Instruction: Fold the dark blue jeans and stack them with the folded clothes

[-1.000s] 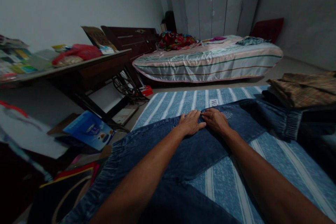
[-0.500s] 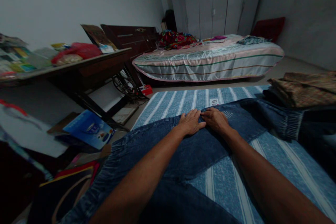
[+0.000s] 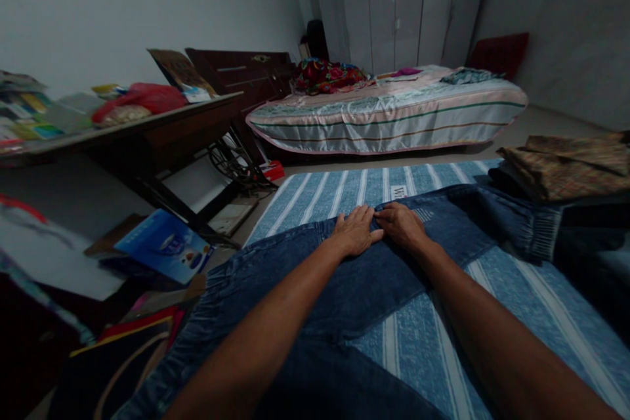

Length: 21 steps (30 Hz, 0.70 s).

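A pair of blue jeans (image 3: 364, 292) lies spread over a blue striped sheet (image 3: 315, 193), its far leg stretching from the sheet's left edge toward the right side, the gathered waistband at the left and an elastic cuff at the right. The left forearm hides part of the waist, and the near leg runs out of view at the bottom. The person's left hand (image 3: 355, 231) lies flat on the far leg, its grip spread, fingers reaching the denim's far edge. Just beside it, the right hand (image 3: 401, 226) has its fingers bent and drawn close together at the same edge; whether that grip pinches the cloth cannot be told, as the fingertips are hard to make out. Printed letters (image 3: 398, 191) beyond the hands are partly covered by the denim. At the sheet's right side, a folded plaid cloth (image 3: 571, 167) rests on dark clothing (image 3: 590, 230), both cut off by the frame; the dark pieces blend together in shadow. At left, a worktop (image 3: 211, 106) carries a red bag (image 3: 147, 102) near its far-right corner, its contents unclear. Behind stands 1 bed (image 3: 388, 125) topped by a red floral bundle (image 3: 329, 75).
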Each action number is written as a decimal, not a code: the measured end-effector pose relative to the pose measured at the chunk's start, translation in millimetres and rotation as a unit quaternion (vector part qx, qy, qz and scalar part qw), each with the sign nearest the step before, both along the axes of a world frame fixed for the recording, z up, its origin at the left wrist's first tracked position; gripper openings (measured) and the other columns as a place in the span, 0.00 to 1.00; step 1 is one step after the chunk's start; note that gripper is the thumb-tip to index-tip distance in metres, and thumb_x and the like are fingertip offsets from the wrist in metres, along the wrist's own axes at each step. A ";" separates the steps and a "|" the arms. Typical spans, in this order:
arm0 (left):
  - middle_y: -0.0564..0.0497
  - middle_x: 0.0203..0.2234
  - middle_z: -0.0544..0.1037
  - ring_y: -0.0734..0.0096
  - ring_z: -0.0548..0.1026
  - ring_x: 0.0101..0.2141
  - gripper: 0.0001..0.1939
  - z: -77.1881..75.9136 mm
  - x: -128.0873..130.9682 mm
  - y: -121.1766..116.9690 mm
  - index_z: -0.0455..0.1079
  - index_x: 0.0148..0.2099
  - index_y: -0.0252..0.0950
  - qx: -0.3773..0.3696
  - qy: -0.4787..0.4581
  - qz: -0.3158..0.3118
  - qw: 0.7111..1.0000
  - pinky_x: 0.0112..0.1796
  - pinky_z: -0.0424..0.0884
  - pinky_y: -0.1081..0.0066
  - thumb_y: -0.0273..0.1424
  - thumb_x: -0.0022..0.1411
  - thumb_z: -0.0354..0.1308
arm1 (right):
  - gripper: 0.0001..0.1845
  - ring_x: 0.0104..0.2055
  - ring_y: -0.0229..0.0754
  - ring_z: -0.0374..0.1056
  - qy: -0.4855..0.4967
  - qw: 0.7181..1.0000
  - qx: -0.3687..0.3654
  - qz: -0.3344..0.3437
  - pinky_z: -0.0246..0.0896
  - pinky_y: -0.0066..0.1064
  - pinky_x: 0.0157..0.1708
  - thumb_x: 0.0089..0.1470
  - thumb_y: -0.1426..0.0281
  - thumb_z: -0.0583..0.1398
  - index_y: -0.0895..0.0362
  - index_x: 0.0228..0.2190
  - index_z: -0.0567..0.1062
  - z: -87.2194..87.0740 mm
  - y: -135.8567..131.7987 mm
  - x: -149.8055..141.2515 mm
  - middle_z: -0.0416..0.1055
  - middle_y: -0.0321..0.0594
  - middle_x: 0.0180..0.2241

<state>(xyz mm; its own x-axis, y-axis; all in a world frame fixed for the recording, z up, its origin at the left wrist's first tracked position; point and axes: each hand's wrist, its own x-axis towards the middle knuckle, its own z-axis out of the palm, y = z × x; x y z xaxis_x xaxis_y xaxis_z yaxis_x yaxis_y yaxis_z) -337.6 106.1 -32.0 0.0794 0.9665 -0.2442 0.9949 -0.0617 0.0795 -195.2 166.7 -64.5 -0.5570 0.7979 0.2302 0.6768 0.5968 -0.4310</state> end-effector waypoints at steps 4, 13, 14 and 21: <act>0.46 0.67 0.38 0.60 0.38 0.66 0.37 -2.1 -1.4 -0.9 0.38 0.68 0.36 0.013 -0.007 -0.006 1.000 0.60 0.42 0.45 0.51 0.64 0.36 | 0.15 0.49 0.45 0.66 -0.002 1.000 0.006 0.001 0.59 0.32 0.46 0.59 0.66 0.54 0.51 0.43 0.78 -1.9 1.1 -0.4 0.71 0.42 0.47; 0.45 0.67 0.40 0.63 0.39 0.66 0.38 -2.5 -2.5 2.4 0.38 0.68 0.35 -0.001 -0.016 -0.007 1.000 0.61 0.40 0.45 0.51 0.64 0.36 | 0.15 0.49 0.43 0.66 -0.002 1.000 0.000 -0.007 0.59 0.29 0.46 0.58 0.66 0.55 0.50 0.44 0.78 -0.5 -0.1 -0.3 0.71 0.41 0.47; 0.44 0.67 0.40 0.62 0.38 0.66 0.38 -1.7 -2.2 2.6 0.38 0.68 0.34 -0.004 -0.015 -0.007 1.000 0.60 0.40 0.45 0.51 0.64 0.36 | 0.15 0.49 0.43 0.66 -0.002 1.000 -0.001 -0.006 0.59 0.29 0.46 0.58 0.66 0.55 0.50 0.44 0.78 -0.4 0.1 -0.2 0.71 0.41 0.47; 0.45 0.67 0.40 0.60 0.39 0.66 0.37 1.6 -0.3 2.9 0.38 0.68 0.36 -0.013 -0.011 -0.004 1.000 0.60 0.40 0.44 0.51 0.64 0.36 | 0.15 0.50 0.44 0.66 0.001 1.000 -0.013 -0.002 0.59 0.31 0.47 0.58 0.67 0.55 0.51 0.44 0.78 0.4 0.1 0.0 0.71 0.42 0.48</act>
